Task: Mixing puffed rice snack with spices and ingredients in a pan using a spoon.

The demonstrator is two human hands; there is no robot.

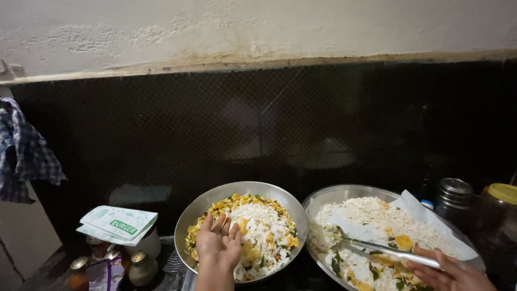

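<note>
Mid-mixing, I'd say: left hand (218,245) open over the bowl (204,207) lower center, right hand (449,275) gripping a spoon (385,249) in the plate (336,193); next, toss gently.

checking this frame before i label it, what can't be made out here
- Head view: right hand is cut by the bottom edge, so its grip on the metal spoon is partly unseen.
- Left hand covers part of the mix in the steel bowl.
- What the bowl and steel plate rest on is dark and hidden.
- Small jars, bottom left: contents too dim.
</note>
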